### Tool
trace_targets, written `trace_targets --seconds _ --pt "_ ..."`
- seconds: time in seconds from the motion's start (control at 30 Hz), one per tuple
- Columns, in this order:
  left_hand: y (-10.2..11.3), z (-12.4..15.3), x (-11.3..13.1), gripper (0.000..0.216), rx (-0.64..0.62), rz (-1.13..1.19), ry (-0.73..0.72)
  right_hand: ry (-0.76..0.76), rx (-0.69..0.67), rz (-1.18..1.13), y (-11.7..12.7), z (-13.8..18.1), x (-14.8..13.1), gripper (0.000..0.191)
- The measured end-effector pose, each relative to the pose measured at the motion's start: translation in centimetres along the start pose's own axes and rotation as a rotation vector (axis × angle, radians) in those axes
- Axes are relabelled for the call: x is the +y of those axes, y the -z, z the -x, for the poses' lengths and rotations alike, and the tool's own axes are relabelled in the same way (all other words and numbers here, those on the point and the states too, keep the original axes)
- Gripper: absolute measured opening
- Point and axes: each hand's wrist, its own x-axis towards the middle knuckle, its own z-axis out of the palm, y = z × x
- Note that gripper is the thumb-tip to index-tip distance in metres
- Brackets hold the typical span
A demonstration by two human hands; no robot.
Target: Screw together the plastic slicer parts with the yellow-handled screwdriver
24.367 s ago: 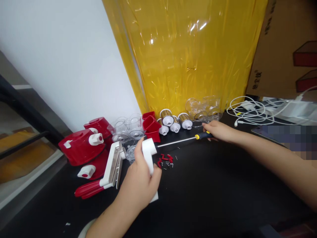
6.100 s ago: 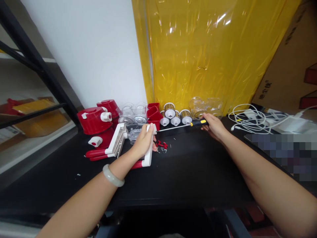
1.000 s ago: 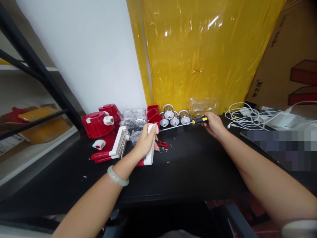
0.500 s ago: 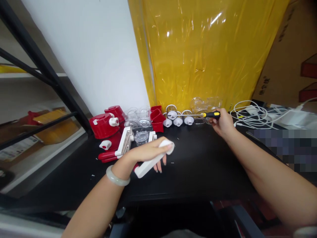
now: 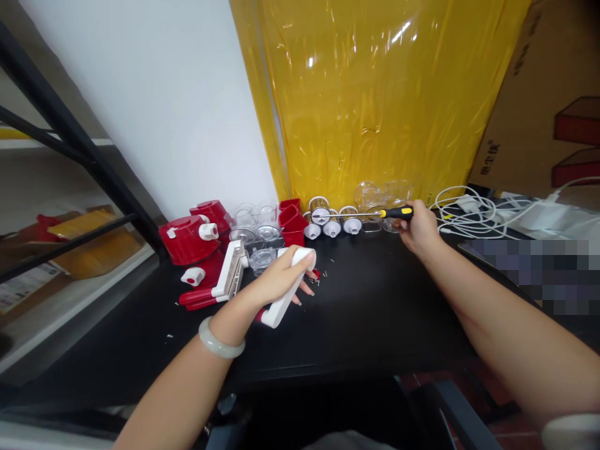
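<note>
My left hand (image 5: 274, 284) is closed round a white crank handle (image 5: 289, 289) with a red end, held tilted just above the black table (image 5: 375, 312). Small red clips and tiny screws (image 5: 315, 276) lie right behind it. My right hand (image 5: 419, 226) grips the black-and-yellow handle of a long screwdriver (image 5: 370, 214), held level with its shaft pointing left, over the metal grater drums (image 5: 330, 224) at the back of the table.
Red and white grater bodies (image 5: 190, 240), another white crank (image 5: 229, 281), clear cups (image 5: 255, 220) and red hoppers (image 5: 291, 224) crowd the back left. White cables (image 5: 469, 209) lie at the right. Yellow film (image 5: 375, 94) and a cardboard box (image 5: 539, 94) stand behind.
The screwdriver tip has left the crank handle; my right hand pulled it back and to the right. My left hand tipped the handle over and lifted it slightly.
</note>
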Motion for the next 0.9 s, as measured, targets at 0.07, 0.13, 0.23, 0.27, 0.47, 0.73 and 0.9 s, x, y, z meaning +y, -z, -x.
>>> trace_targets --seconds 0.07,0.13,0.23,0.27,0.47,0.73,0.9 --pt "0.6 -0.1 0.2 0.052 0.062 0.156 -0.051 0.031 -0.017 0.0 -0.3 0.2 -0.4 0.021" --pt "1.2 -0.1 0.5 0.058 0.093 0.31 -0.136 0.076 -0.059 -0.007 -0.8 0.8 -0.8 0.02" --pt "2.1 0.2 0.9 0.06 0.087 0.465 -0.345 0.157 -0.142 -0.047 -1.9 2.8 -1.5 0.016" --pt "2.3 0.3 0.9 0.058 0.081 0.497 -0.424 0.181 -0.16 -0.051 -2.2 3.6 -1.8 0.014" --pt "1.8 0.8 0.1 0.051 0.17 0.511 -0.807 0.3 -0.136 -0.024 -3.6 7.8 -2.9 0.011" --pt "1.3 -1.4 -2.0 0.051 0.623 0.241 -1.303 0.352 -0.155 0.011 -3.8 8.9 -2.9 0.01" --pt "2.4 -2.3 -3.8 0.067 0.778 0.055 -1.105 0.359 -0.137 0.034 -3.8 8.9 -2.9 0.009"
